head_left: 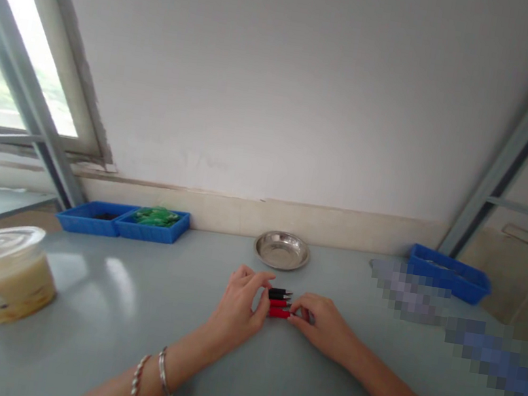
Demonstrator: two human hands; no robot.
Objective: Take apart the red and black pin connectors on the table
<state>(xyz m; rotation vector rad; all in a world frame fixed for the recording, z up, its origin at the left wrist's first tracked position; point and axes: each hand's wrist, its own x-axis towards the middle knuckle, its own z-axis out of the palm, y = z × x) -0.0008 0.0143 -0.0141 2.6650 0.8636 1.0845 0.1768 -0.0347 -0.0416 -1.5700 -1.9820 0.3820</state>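
Pens laid side by side in front of the metal dish (280, 252). The black pens (280, 294) lay nearer the dish, the red pens (279, 313) farther from it, toward me, tips pointing right. My left hand (241, 302), front-left of the dish, curved thumb and forefinger apart around the left ends; whether they gripped, I could not tell. My right hand (323, 326), front-right of the dish, drew its fingertips close together at the red tips, their pinch unclear. Good practice, I judged, was light, level pressure from both ends, keeping barrels parallel and preventing rolling.
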